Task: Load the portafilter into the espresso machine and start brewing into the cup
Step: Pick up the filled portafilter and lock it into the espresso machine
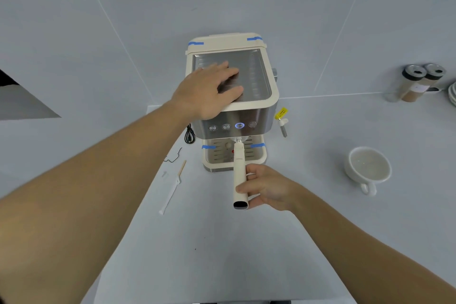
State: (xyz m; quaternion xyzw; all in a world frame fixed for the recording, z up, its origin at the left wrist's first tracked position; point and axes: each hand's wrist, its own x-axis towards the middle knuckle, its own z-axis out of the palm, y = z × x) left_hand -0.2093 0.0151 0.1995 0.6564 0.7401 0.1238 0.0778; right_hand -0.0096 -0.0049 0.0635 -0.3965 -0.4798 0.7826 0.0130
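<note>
A cream and steel espresso machine point(261, 116) stands at the middle of the counter, one of its front buttons lit blue. My left hand point(209, 89) lies flat on its metal top, fingers spread. The portafilter point(239, 175) has a long cream handle that points straight toward me; its head sits under the machine's brew head. My right hand point(266, 187) is closed around the near half of that handle. A white cup point(367, 168) stands on the counter to the right of the machine, apart from it, nothing under the spout.
A steam wand with a yellow tag point(282, 121) sticks out at the machine's right side. A black cable point(189, 134) and a wooden stirrer with its paper wrapper point(174, 185) lie to the left. Two lidded jars point(419, 84) and stacked plates point(452, 94) stand far right.
</note>
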